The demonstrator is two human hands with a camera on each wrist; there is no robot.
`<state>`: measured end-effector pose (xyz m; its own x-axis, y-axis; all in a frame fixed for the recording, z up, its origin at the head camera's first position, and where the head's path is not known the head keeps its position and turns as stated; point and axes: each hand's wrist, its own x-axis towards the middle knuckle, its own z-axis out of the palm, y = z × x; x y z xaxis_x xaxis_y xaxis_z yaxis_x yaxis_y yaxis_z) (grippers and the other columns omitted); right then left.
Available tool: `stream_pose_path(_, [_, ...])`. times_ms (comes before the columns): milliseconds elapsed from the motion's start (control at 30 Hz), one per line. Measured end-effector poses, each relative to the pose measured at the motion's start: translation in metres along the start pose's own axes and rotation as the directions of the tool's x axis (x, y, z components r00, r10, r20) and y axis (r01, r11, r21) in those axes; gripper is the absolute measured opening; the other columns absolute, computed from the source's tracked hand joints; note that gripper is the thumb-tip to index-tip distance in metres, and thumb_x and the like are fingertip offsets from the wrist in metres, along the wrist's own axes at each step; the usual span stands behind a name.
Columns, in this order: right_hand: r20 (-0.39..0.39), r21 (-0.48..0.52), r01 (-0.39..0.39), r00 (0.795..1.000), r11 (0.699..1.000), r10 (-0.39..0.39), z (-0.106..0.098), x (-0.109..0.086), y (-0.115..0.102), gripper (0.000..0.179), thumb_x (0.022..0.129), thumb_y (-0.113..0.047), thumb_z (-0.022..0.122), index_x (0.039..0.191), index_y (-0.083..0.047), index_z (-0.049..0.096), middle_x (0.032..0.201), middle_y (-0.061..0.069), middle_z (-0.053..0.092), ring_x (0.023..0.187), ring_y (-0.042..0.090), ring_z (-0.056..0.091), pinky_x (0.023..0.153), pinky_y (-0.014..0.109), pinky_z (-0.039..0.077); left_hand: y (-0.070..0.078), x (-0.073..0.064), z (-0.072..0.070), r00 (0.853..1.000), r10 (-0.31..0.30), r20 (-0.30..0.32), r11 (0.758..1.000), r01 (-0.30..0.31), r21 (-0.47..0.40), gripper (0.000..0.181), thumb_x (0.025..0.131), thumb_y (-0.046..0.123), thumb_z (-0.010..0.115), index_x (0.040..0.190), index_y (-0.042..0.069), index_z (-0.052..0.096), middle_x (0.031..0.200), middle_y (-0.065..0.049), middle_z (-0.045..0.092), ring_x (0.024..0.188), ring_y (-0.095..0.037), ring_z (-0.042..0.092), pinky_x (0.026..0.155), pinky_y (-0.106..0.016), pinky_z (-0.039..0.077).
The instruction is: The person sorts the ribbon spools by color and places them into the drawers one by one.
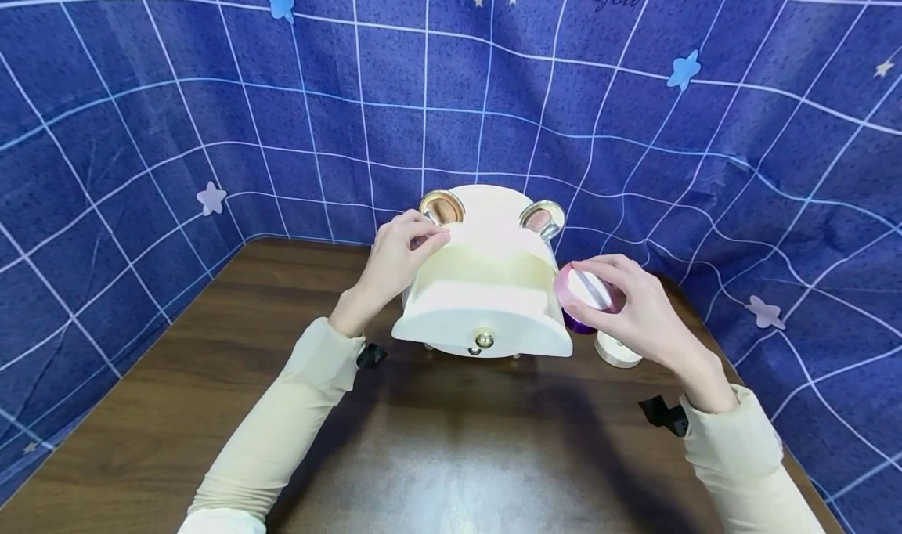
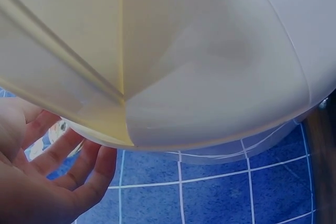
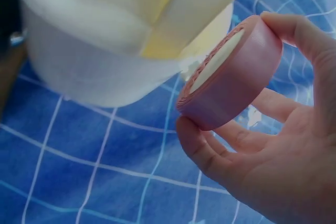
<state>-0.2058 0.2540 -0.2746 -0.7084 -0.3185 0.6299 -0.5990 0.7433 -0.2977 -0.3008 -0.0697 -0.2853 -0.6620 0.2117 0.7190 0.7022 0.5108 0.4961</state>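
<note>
A white storage box with a pale yellow inside stands opened, its knobbed front part sticking out toward me. My left hand is at the box's upper left edge; thumb and forefinger pinch there, with the other fingers curled behind the edge in the left wrist view. My right hand holds a roll of pink ribbon by its outer rim between thumb and fingers. That roll, with its white core facing the box, is raised beside the box's right side in the head view.
Two round gold-rimmed ears stick up from the box top. Below my right hand, a purple roll and a white roll rest on the brown wooden table. A blue gridded curtain surrounds the back and sides.
</note>
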Motion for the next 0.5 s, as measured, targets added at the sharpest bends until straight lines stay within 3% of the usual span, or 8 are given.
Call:
stream_pose_path(300, [0.003, 0.128, 0.028, 1.000, 0.991, -0.028, 0.010, 0.023, -0.025, 0.045, 0.073, -0.018, 0.083, 0.116, -0.014, 0.069, 0.112, 0.005, 0.066, 0.094, 0.012, 0.053, 0.070, 0.018, 0.041, 0.001, 0.000, 0.001, 1.000, 0.016, -0.009, 1.000, -0.016, 0.008, 0.017, 0.089, 0.020, 0.069, 0.096, 0.006, 0.077, 0.087, -0.007, 0.068, 0.071, -0.016, 0.053, 0.066, -0.024, 0.040])
stream_pose_path(500, [0.012, 0.143, 0.046, 0.999, 0.989, -0.048, 0.023, 0.034, -0.039, 0.045, 0.073, -0.023, 0.084, 0.114, -0.011, 0.069, 0.115, 0.007, 0.065, 0.104, 0.017, 0.056, 0.080, 0.028, 0.044, 0.001, -0.001, 0.000, 1.000, 0.008, -0.006, 1.000, -0.008, 0.015, 0.017, 0.090, 0.021, 0.069, 0.095, 0.007, 0.077, 0.087, -0.007, 0.067, 0.072, -0.017, 0.053, 0.066, -0.025, 0.040])
